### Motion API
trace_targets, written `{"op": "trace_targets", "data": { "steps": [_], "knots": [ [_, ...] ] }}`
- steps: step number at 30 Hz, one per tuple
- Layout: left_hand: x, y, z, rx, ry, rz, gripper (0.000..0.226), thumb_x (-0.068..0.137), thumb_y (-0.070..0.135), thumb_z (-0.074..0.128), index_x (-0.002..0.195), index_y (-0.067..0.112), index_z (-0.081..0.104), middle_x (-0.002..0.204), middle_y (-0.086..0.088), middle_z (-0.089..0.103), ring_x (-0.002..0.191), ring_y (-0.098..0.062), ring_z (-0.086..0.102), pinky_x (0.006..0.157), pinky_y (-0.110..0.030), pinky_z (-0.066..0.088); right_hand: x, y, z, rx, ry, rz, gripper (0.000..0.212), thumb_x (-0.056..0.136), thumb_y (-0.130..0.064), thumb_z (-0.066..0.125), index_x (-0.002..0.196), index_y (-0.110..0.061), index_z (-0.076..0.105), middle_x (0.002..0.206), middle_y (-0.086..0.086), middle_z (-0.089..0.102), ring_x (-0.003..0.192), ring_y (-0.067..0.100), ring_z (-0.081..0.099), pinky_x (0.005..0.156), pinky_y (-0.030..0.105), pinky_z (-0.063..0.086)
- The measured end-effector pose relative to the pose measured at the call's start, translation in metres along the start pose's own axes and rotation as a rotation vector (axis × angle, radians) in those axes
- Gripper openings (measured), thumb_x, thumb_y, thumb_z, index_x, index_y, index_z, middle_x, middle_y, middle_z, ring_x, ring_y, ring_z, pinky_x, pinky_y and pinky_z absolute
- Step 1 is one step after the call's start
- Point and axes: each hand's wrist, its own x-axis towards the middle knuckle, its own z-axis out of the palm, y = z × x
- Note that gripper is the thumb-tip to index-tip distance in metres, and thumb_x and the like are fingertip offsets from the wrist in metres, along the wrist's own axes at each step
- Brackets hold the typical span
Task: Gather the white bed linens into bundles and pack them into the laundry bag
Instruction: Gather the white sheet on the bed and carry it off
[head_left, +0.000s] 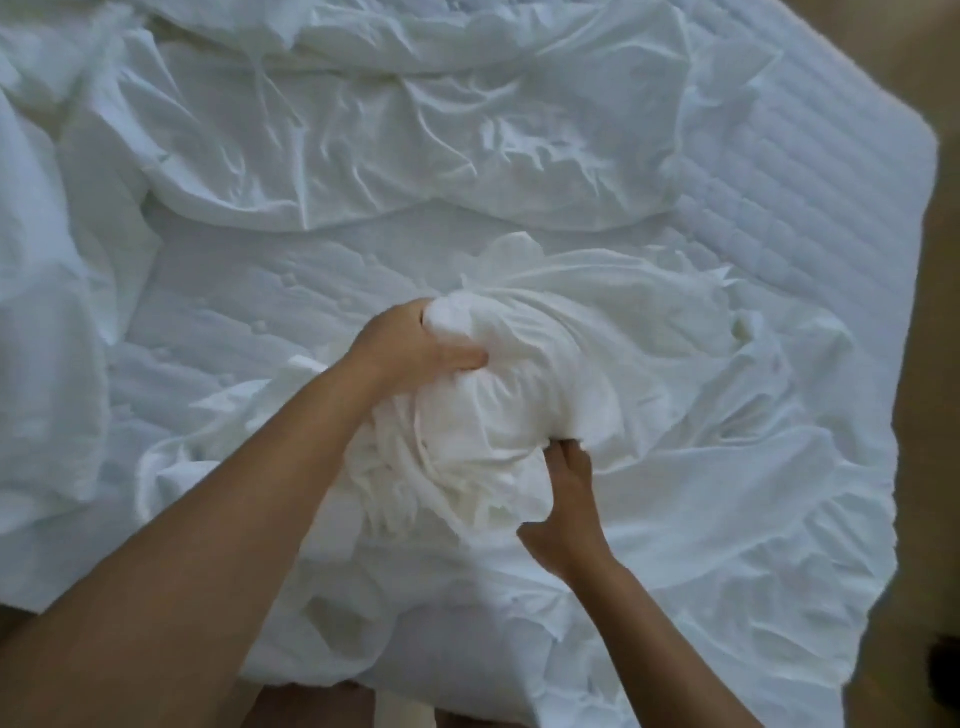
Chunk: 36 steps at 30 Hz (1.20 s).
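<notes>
Gripping the far-left side of a rumpled white bed-linen bundle (498, 395), the left hand (415, 345) has its thumb and fingers (467, 358) clenched into the cloth. The right hand (563, 512) is at the near-right side, fingertips dug into a fold and pinching it. The bundle sits between both sets of fingers on a white quilted mattress (810, 218). Its long axis slants roughly near-left to far-right, and loose cloth trails right of the fingers. A crumpled white sheet (389, 145) lies beyond them.

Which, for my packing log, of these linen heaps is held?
The balled bundle nearest the person: left hand and right hand grip it. The far sheet lies untouched.
</notes>
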Motion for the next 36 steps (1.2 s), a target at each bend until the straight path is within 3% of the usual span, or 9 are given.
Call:
{"op": "trace_targets", "data": {
  "steps": [4, 8, 11, 14, 17, 19, 23, 30, 36],
  "knots": [
    [-0.051, -0.015, 0.044, 0.332, 0.075, 0.164, 0.09, 0.07, 0.051, 0.073, 0.147, 0.029, 0.031, 0.12, -0.006, 0.047, 0.117, -0.028, 0.043, 0.097, -0.037, 0.04, -0.047, 0.015, -0.028, 0.242, 0.248, -0.081, 0.058, 0.068, -0.035, 0.062, 0.12, -0.025, 0.04, 0.121, -0.021, 0.036, 0.114, 0.006, 0.037, 0.098, 0.033, 0.038],
    [-0.1, -0.047, 0.104, 0.59, 0.158, 0.51, 0.096, 0.059, 0.05, 0.073, 0.142, 0.017, 0.04, 0.1, -0.008, 0.056, 0.091, -0.03, 0.052, 0.073, -0.039, 0.051, -0.042, 0.008, -0.071, 0.194, 0.565, -0.182, 0.049, 0.077, -0.04, 0.058, 0.12, -0.018, 0.047, 0.123, -0.022, 0.041, 0.117, 0.013, 0.043, 0.098, 0.045, 0.039],
    [-0.128, -0.057, 0.134, 0.586, 0.005, 0.74, 0.079, 0.066, 0.051, 0.051, 0.138, 0.021, 0.038, 0.106, -0.003, 0.058, 0.094, -0.026, 0.054, 0.075, -0.04, 0.053, -0.001, -0.022, -0.076, -0.094, 0.36, -0.251, 0.065, 0.078, -0.056, 0.055, 0.128, -0.014, 0.052, 0.134, 0.01, 0.047, 0.129, 0.027, 0.037, 0.106, 0.051, 0.031],
    [-0.132, -0.059, 0.126, 0.413, -0.13, 0.915, 0.062, 0.078, 0.046, 0.053, 0.133, 0.019, 0.048, 0.114, 0.001, 0.062, 0.102, -0.015, 0.057, 0.088, -0.031, 0.049, 0.026, -0.034, -0.057, -0.504, -0.058, -0.056, 0.077, 0.077, -0.076, 0.043, 0.14, -0.033, 0.038, 0.154, 0.003, 0.025, 0.145, 0.029, 0.006, 0.113, 0.059, 0.004],
    [-0.113, -0.061, 0.096, 0.08, 0.011, 0.645, 0.052, 0.077, 0.05, 0.06, 0.12, 0.02, 0.056, 0.102, 0.01, 0.055, 0.092, -0.004, 0.052, 0.081, -0.023, 0.048, 0.009, -0.019, -0.039, -0.598, -0.063, 0.005, 0.076, 0.075, -0.08, 0.039, 0.135, -0.033, 0.047, 0.153, 0.001, 0.028, 0.146, 0.03, 0.003, 0.112, 0.059, -0.001],
    [-0.093, -0.061, 0.084, 0.149, 0.07, 0.395, 0.072, 0.073, 0.06, 0.064, 0.129, 0.018, 0.051, 0.116, 0.003, 0.054, 0.107, -0.013, 0.052, 0.093, -0.03, 0.045, -0.014, -0.007, -0.027, -0.549, 0.079, -0.027, 0.075, 0.071, -0.078, 0.037, 0.123, -0.028, 0.058, 0.145, 0.006, 0.043, 0.143, 0.035, 0.019, 0.108, 0.063, 0.009],
    [-0.073, -0.047, 0.102, 0.465, -0.299, 0.101, 0.094, 0.076, 0.067, 0.06, 0.15, 0.026, 0.02, 0.154, -0.004, 0.029, 0.142, -0.022, 0.025, 0.115, -0.04, 0.02, -0.055, 0.036, -0.021, -0.36, 0.324, 0.01, 0.054, 0.073, -0.063, 0.045, 0.107, -0.025, 0.063, 0.131, 0.003, 0.054, 0.135, 0.031, 0.031, 0.1, 0.066, 0.025],
    [-0.109, -0.035, 0.204, 0.712, -0.617, 0.302, 0.107, 0.07, 0.084, 0.044, 0.149, 0.039, -0.012, 0.16, 0.001, 0.009, 0.147, -0.029, 0.002, 0.111, -0.062, -0.003, -0.087, 0.116, -0.043, 0.055, 0.516, 0.531, 0.066, 0.066, -0.069, 0.033, 0.081, -0.007, 0.053, 0.109, 0.017, 0.049, 0.111, 0.034, 0.042, 0.089, 0.036, 0.031],
    [-0.138, -0.047, 0.242, 0.602, -0.558, 0.252, 0.109, 0.074, 0.077, 0.05, 0.144, 0.04, -0.026, 0.161, 0.003, -0.009, 0.144, -0.031, -0.02, 0.114, -0.054, -0.005, -0.1, 0.137, -0.035, 0.203, 0.575, 0.546, 0.066, 0.066, -0.07, 0.039, 0.091, -0.009, 0.041, 0.106, 0.02, 0.042, 0.105, 0.032, 0.037, 0.088, 0.024, 0.024]
  ]
}}
